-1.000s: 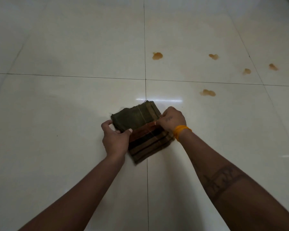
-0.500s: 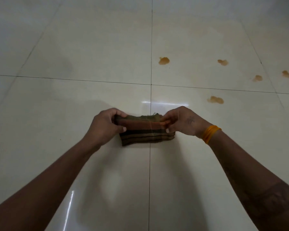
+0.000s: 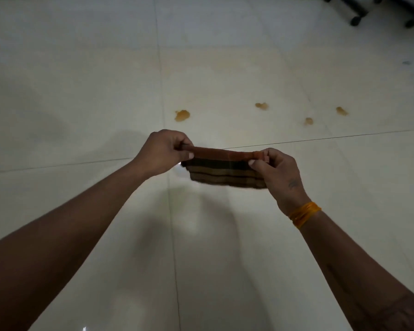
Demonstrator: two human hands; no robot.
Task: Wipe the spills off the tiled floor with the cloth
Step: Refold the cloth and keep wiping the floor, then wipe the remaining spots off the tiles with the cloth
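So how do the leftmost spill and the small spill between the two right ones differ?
The leftmost spill is the larger blot; the small spill is only a dab. The leftmost spill lies just beyond the left hand, while the small spill lies farther right, past the right hand. Both are orange-brown and unwiped.

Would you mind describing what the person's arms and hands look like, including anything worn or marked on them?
Both forearms are bare, with no sleeves or gloves in view. The left hand wears nothing. The right hand carries a small dark tattoo on its back, and a bundle of orange thread bands circles its wrist. A wider dark tattoo band crosses the right forearm.
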